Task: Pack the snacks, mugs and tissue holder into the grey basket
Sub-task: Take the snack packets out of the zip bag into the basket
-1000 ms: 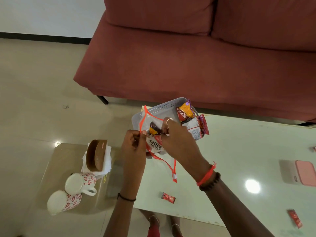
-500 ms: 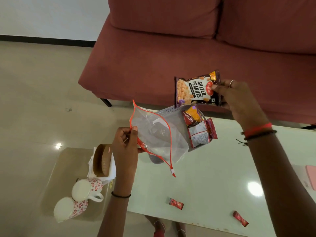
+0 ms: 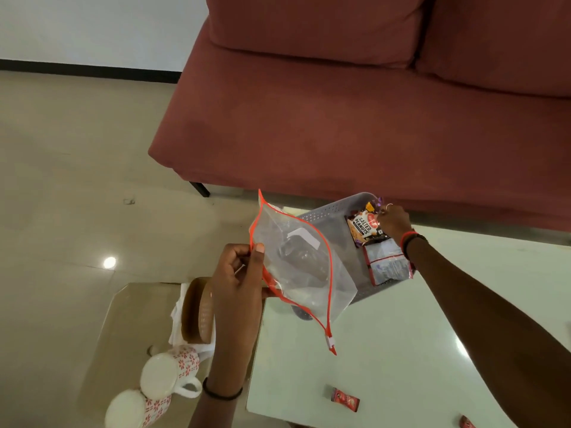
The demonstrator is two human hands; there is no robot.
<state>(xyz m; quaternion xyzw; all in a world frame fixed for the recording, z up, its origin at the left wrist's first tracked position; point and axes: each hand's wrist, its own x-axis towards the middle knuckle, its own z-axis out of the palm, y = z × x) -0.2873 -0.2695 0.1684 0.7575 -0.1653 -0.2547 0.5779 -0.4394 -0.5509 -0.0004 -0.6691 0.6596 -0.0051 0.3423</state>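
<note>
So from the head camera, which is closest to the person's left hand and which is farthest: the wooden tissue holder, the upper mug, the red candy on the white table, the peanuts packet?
Measured from the left hand, as the picture shows it:
1. Wooden tissue holder: just left of the hand, partly behind it.
2. Upper mug: below-left, on the glass table.
3. Peanuts packet and red candy: too close to call; the packet is upper right in the grey basket, the candy lower right.

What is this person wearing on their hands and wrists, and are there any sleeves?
No sleeves: both forearms are bare. The left hand has a thin black band round the wrist. The right hand has a pale ring on one finger, and its wrist carries a red band beside a dark bracelet.
</note>
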